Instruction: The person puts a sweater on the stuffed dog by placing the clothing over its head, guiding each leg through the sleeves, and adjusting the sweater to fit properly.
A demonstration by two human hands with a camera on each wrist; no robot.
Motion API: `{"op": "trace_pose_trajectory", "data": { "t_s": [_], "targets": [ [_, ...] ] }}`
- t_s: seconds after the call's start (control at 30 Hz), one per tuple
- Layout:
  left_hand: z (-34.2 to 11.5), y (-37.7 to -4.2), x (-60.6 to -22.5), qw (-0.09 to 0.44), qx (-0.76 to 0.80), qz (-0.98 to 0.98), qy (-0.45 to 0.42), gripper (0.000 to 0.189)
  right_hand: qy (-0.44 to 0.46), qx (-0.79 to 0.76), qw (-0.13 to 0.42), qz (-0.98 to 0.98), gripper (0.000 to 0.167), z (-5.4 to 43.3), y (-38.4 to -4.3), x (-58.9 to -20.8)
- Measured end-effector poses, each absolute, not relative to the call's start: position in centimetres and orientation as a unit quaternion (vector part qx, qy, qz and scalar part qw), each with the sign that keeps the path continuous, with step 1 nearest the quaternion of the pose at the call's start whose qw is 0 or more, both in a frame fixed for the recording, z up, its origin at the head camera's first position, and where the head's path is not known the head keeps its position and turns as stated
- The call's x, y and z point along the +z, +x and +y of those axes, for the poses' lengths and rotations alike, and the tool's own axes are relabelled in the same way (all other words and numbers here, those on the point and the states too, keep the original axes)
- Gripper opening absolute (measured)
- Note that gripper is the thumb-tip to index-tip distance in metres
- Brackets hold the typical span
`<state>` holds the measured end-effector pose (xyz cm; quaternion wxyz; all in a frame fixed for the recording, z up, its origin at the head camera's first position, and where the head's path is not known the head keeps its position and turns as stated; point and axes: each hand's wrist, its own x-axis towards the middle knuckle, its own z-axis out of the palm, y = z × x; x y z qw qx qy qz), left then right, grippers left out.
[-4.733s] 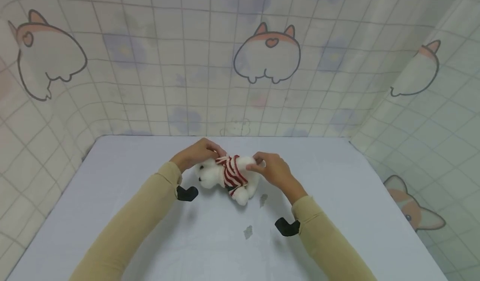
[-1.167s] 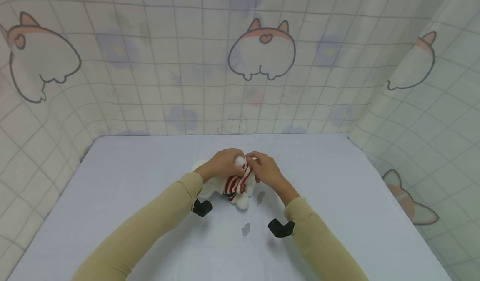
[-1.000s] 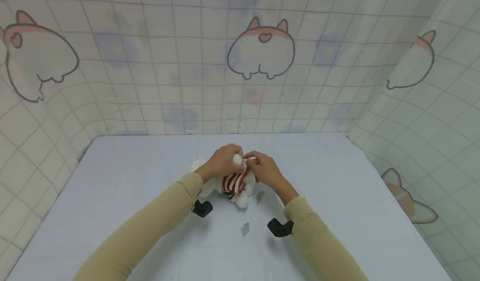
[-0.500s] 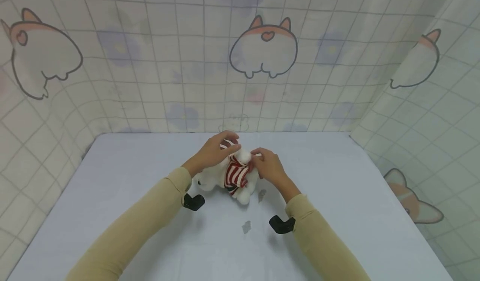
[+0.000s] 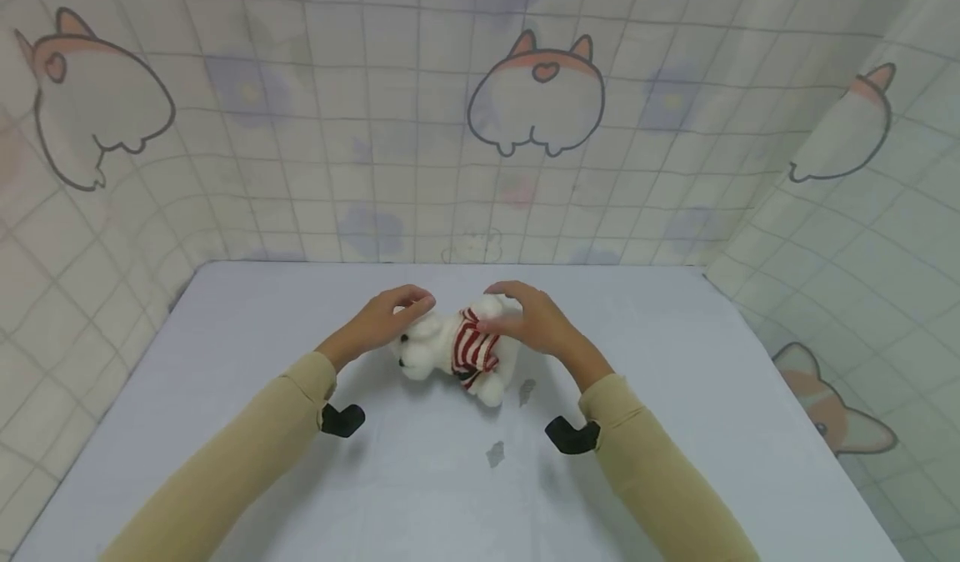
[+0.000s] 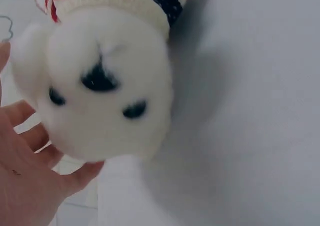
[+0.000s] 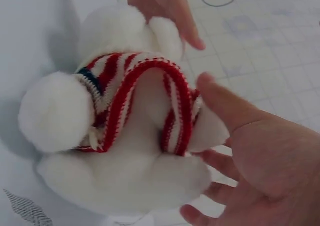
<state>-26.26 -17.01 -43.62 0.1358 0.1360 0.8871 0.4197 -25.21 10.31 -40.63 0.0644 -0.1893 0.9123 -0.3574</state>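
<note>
A white plush toy (image 5: 422,353) lies on the table with its head to the left and its dark eyes and nose showing. It has on a red-and-white striped knitted sweater (image 5: 474,347) with a dark blue band. My left hand (image 5: 382,322) is at the head, fingers spread and loosely bent behind it in the left wrist view. My right hand (image 7: 270,156) arches over the toy's far paw (image 7: 207,131), its thumb right at the sweater's edge and its fingers apart behind the paw. A bare leg (image 7: 125,181) shows below the sweater's hem.
The white table (image 5: 420,495) ends at a wall of grid-patterned cloth (image 5: 420,178) printed with cartoon animals. Two small grey patches, one a striped mark (image 5: 495,454), are on the tabletop in front of the toy. Black wrist mounts (image 5: 343,420) stick out from both sleeves.
My left hand has let go of the sweater and paw and moved left to the head, baring the face. The right hand has opened wider over the far paw, which now stands through the sweater.
</note>
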Motion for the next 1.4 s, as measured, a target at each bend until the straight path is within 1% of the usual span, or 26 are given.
{"op": "trace_pose_trajectory", "data": {
  "t_s": [0.1, 0.2, 0.27, 0.33, 0.43, 0.5, 0.73, 0.83, 0.9, 1.0, 1.1, 1.17, 1.23, 1.33, 1.4],
  "targets": [
    [-17.5, -25.9, -44.0, 0.186, 0.407, 0.884, 0.134, 0.074, -0.194, -0.336, 0.090, 0.917, 0.054, 10.1, -25.4, -41.1],
    [-17.7, -25.5, -44.5, 0.217, 0.405, 0.878, 0.137, 0.093, -0.183, -0.321, 0.084, 0.925, 0.049, 9.9, -25.4, -41.4],
    [-17.8, -25.2, -44.9, 0.218, 0.410, 0.875, 0.139, 0.105, -0.170, -0.319, 0.071, 0.929, 0.045, 9.9, -25.3, -41.4],
    [-17.8, -25.1, -45.0, 0.207, 0.424, 0.871, 0.140, 0.114, -0.156, -0.329, 0.061, 0.929, 0.043, 9.9, -25.3, -41.4],
    [-17.9, -25.0, -45.1, 0.187, 0.449, 0.864, 0.128, 0.120, -0.132, -0.362, 0.049, 0.921, 0.042, 10.2, -25.3, -41.7],
    [-17.8, -25.1, -45.2, 0.176, 0.469, 0.857, 0.119, 0.119, -0.108, -0.396, 0.047, 0.911, 0.042, 10.6, -25.3, -42.0],
    [-16.8, -25.6, -44.9, 0.126, 0.496, 0.855, 0.087, 0.108, -0.001, -0.505, 0.026, 0.862, 0.046, 11.8, -25.4, -43.3],
    [-16.0, -25.8, -44.8, 0.082, 0.503, 0.857, 0.082, 0.101, 0.026, -0.521, 0.022, 0.853, 0.047, 11.8, -25.3, -43.8],
    [-15.4, -25.9, -44.7, 0.046, 0.509, 0.855, 0.083, 0.090, 0.037, -0.529, 0.026, 0.847, 0.047, 11.8, -25.1, -43.9],
    [-14.6, -25.8, -44.5, 0.016, 0.517, 0.851, 0.093, 0.069, 0.044, -0.536, 0.030, 0.843, 0.047, 11.4, -24.7, -43.9],
    [-13.7, -25.6, -44.6, 0.014, 0.504, 0.854, 0.129, 0.053, 0.038, -0.523, 0.020, 0.851, 0.049, 10.9, -24.4, -43.6],
    [-13.1, -25.4, -44.8, 0.012, 0.490, 0.858, 0.155, 0.044, 0.027, -0.501, 0.014, 0.865, 0.049, 10.5, -24.3, -43.3],
    [-12.6, -25.4, -45.2, 0.003, 0.472, 0.866, 0.167, 0.038, 0.017, -0.473, 0.016, 0.881, 0.045, 10.2, -24.2, -43.2],
    [-12.0, -25.4, -45.8, -0.011, 0.460, 0.873, 0.160, 0.029, 0.007, -0.435, 0.016, 0.900, 0.037, 9.9, -24.0, -43.2],
    [-11.7, -25.6, -46.0, -0.021, 0.456, 0.876, 0.158, 0.026, -0.002, -0.419, 0.006, 0.908, 0.032, 9.8, -24.0, -43.2]
  ]
}}
